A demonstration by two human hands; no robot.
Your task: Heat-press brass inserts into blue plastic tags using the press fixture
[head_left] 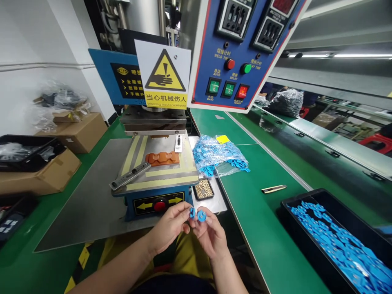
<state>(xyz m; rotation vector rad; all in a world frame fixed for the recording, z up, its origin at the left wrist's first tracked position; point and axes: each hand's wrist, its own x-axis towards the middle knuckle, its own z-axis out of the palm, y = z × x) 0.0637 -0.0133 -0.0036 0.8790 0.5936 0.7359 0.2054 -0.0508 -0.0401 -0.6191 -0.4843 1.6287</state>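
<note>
In front of the press, my left hand (173,224) pinches a small blue plastic part (192,212) seen nearly edge-on. Close beside it, my right hand (211,232) holds another blue plastic part (201,216), round, with a metal-looking spot at its centre. Fingers of both hands come together just below the parts. A shallow black tray of small brass-coloured inserts (203,189) lies just beyond my hands. On the press plate (165,179) sits an orange-brown fixture block (163,158), with a metal bar (130,176) lying slantwise at its left.
The press head (154,120) hangs over the plate. A red button (159,205) is on its front. Right of it lies a clear bag of blue parts (219,153), then a utility knife (273,189) and a black bin (286,204) holding many blue parts. Cardboard boxes (76,132) stand left.
</note>
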